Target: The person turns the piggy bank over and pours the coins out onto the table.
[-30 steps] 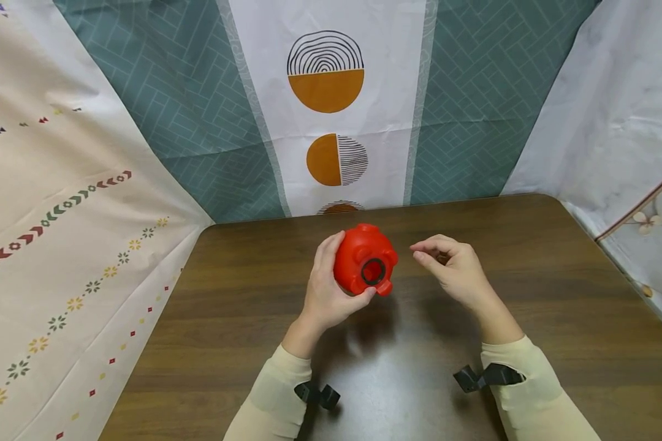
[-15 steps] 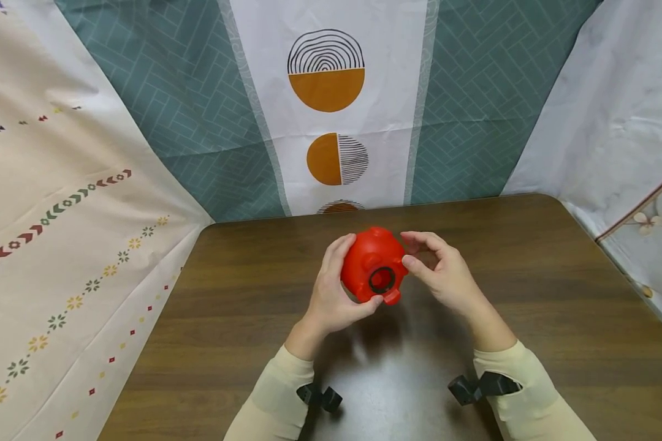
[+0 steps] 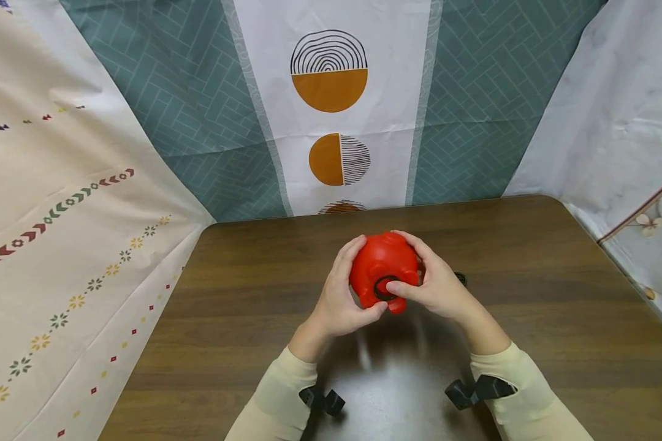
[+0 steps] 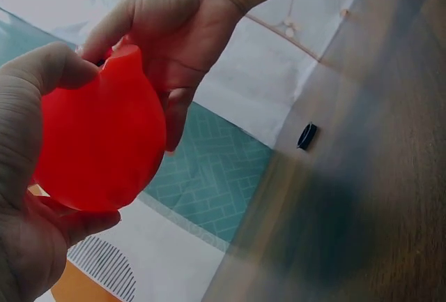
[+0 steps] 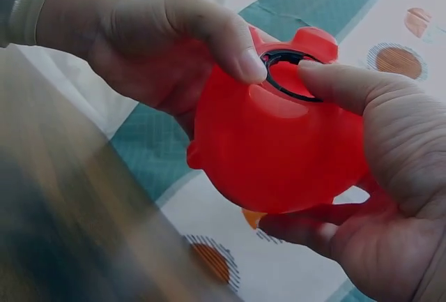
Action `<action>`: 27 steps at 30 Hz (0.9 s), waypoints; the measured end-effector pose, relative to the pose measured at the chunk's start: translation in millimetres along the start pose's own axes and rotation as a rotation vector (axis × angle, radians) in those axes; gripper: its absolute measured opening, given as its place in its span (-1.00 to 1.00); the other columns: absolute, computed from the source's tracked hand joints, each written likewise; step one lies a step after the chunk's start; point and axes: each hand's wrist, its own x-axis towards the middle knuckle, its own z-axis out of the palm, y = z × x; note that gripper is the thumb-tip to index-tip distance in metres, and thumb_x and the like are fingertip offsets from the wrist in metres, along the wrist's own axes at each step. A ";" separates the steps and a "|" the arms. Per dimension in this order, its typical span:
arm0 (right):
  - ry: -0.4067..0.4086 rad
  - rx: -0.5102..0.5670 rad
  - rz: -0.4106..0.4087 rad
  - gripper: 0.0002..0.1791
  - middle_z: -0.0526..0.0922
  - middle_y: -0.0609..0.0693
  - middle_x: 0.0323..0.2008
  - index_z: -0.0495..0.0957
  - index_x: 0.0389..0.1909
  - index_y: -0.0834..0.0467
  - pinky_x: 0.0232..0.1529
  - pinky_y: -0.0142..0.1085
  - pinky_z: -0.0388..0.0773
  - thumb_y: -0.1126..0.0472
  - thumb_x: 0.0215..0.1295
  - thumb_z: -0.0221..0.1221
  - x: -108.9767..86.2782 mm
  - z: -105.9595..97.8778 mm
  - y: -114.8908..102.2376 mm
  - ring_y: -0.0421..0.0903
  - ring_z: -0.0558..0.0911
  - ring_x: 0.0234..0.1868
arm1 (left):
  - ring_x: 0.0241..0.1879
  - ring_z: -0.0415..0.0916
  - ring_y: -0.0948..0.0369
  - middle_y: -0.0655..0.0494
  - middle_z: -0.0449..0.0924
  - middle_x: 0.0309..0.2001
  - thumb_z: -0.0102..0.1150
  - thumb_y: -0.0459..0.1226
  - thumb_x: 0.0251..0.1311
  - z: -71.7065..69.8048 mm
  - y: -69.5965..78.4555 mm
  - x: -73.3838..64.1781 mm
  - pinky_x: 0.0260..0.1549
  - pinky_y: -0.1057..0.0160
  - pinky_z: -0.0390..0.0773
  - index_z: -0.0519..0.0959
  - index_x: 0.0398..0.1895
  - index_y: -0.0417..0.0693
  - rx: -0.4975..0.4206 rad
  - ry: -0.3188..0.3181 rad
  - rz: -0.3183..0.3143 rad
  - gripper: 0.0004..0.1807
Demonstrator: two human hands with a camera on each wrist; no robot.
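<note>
Both hands have the round red thing (image 3: 383,254) held up off the wooden table (image 3: 243,294), over the far half and slightly right of the middle of the far edge. The left hand (image 3: 333,306) grips it from the left, spread wide around the curve, its thumb at the lower side close to the dark ring (image 5: 286,53) that lines the opening. The right hand (image 3: 444,291) is curved around the opposite side, fingers behind, and its thumb lies across that ring, the tip over the hole; how far in it goes I can't make out. That mouth looks back toward the person and is tipped away from the ceiling. The body is nearly as wide as tall, with stubby knobs, so no long axis stands out; the way the opening faces seems to me what matters most. On the tabletop, toward the far right corner from the hands, sits a small black round piece (image 4: 307,137), partly hidden from above by the right hand, which is the nearer of the two.
</note>
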 end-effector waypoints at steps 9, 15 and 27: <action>0.125 -0.166 -0.062 -0.13 0.47 0.05 0.12 0.23 0.37 0.09 -0.19 -0.18 0.64 0.32 0.01 0.42 -4.2 7.2 -24.1 0.04 0.55 -0.04 | 0.30 0.21 0.10 0.00 -0.03 0.47 0.42 -0.26 -0.08 1.0 -31.9 -8.1 0.07 0.11 0.51 0.00 0.49 -0.05 0.024 -0.064 -0.092 0.06; 0.128 -0.272 -0.155 -0.06 0.43 0.04 0.21 0.24 0.38 0.06 -0.19 -0.16 0.65 0.32 -0.05 0.47 -2.8 8.9 -15.8 0.03 0.56 -0.02 | 0.16 0.36 0.18 0.22 0.13 0.40 0.29 0.00 0.09 -3.7 -30.6 -8.2 -0.06 0.17 0.58 -0.01 0.51 0.12 0.035 -0.067 -0.239 -0.04; 0.089 -0.444 -0.453 -0.14 0.20 0.30 0.33 0.37 0.19 0.32 0.08 -0.32 0.50 0.49 -0.27 0.50 -2.9 21.9 -20.7 0.21 0.32 0.26 | 0.24 0.25 0.23 0.26 0.13 0.38 0.19 -0.01 0.20 -4.6 -28.2 -8.4 0.01 0.23 0.53 -0.10 0.51 0.29 -0.009 -0.126 -0.344 -0.10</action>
